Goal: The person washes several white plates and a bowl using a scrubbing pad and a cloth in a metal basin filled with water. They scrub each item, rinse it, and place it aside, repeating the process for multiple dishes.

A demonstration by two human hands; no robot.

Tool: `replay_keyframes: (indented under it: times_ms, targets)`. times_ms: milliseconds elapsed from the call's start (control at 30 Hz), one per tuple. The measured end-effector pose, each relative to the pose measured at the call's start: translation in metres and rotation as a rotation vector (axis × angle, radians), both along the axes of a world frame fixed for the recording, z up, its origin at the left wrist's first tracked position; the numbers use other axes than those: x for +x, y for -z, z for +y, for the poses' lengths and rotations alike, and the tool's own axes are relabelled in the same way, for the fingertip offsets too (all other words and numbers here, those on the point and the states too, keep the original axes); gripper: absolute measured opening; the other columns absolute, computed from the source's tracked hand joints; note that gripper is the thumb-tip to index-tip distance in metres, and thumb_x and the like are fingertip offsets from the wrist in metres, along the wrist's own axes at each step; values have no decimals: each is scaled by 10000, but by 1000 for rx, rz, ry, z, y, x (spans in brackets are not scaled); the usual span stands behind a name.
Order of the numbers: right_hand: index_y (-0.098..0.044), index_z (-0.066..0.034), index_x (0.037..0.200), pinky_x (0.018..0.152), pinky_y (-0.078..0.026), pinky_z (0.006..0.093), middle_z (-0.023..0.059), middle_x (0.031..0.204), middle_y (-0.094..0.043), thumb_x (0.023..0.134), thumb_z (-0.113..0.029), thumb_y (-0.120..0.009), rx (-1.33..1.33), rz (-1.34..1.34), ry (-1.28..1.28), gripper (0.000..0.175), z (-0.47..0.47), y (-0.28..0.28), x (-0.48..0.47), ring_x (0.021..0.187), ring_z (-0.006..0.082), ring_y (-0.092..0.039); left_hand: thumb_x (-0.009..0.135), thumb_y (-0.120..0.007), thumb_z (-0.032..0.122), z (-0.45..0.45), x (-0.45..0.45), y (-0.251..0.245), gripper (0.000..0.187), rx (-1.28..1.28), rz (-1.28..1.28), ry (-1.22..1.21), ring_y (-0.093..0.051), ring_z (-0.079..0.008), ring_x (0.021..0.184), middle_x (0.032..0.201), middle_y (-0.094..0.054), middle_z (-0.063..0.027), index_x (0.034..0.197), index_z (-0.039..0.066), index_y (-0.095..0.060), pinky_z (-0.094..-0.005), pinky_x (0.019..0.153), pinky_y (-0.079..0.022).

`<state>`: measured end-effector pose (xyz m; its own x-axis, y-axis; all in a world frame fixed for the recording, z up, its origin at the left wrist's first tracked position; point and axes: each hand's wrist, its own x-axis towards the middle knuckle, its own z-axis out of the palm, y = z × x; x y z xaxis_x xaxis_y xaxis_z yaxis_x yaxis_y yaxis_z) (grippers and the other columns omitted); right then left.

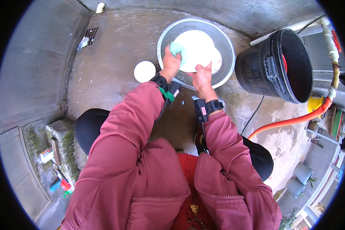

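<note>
A wide grey basin stands on the concrete floor in front of me. My left hand is closed on a pale green cloth, pressed against the left side of a large white plate. With its thumb over the near rim, my right hand grips that plate inside the basin. Another white dish shows partly from beneath it, at the right. Left of the basin, a small round white dish lies on the floor.
A black bucket with something red inside leans open to the right of the basin. An orange hose curves over the floor from a pipe on the right. A drain grate lies far left, near a metal door. A mossy concrete block stands lower left.
</note>
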<state>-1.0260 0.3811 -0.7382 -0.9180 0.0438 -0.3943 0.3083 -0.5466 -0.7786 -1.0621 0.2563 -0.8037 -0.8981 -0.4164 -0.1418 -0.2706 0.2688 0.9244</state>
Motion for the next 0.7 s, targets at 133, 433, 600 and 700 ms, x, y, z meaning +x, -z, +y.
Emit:
replay_keyframes:
  times_ms: [133,433,600,700]
  targets:
    - [-292,-230,1444,648,-622,430,138,1316,-510,792,131,-392,43,-86,11,751,4,13,7,1040,305,-638,860,-689,180,27,39,11,660,46,-127,-96,-643,-388,1078,1139,-648,-253,1420,69,-356,-422,919,-497]
    - [-280,-182,1460,687,-621,385,136,1262,-545,756,140,-433,179,-8,-222,789,13,1,21,1033,290,-646,889,-616,250,-28,14,-19,386,-458,-257,90,-658,-440,956,988,-687,-248,1222,75,-527,-495,852,-514]
    - [-303,-179,1446,706,-627,410,144,1269,-540,754,143,-424,136,-77,-137,774,11,-9,26,1052,307,-641,855,-613,9,-4,36,-26,625,324,-115,17,-599,-297,1119,1188,-602,-184,1410,100,-339,-396,919,-499]
    - [-317,-166,1431,726,-623,435,153,1271,-535,749,145,-425,105,-66,-109,757,12,-3,30,1072,321,-630,815,-636,-65,16,57,-22,825,529,-134,5,-503,-237,1208,1271,-501,-129,1476,132,-184,-370,967,-469]
